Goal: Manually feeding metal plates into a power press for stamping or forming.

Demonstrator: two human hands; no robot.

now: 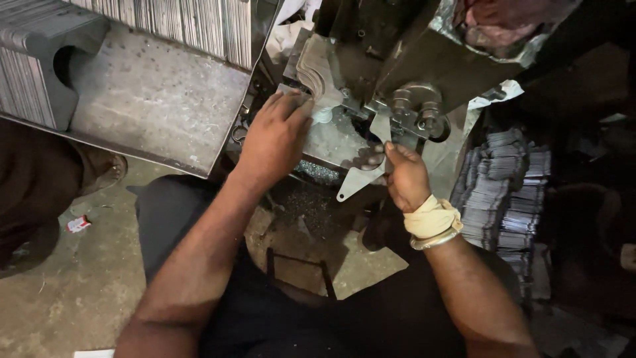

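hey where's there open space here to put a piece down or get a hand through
The flat metal tray has a bare patch between the stacked sheets on its left and the press. The concrete floor beside the left leg is mostly open. It is crowded at the die, where the left hand and right hand work, and by the cut-piece piles.

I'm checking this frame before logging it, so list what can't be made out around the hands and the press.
Head view:
- left hand fingertips: hidden against the press bed.
- right hand grip on the flat metal piece: fingers curl away, contact unclear.
- press machine: top cut off by the frame edge.
- stacked blanks, right: in shadow, shapes unclear.
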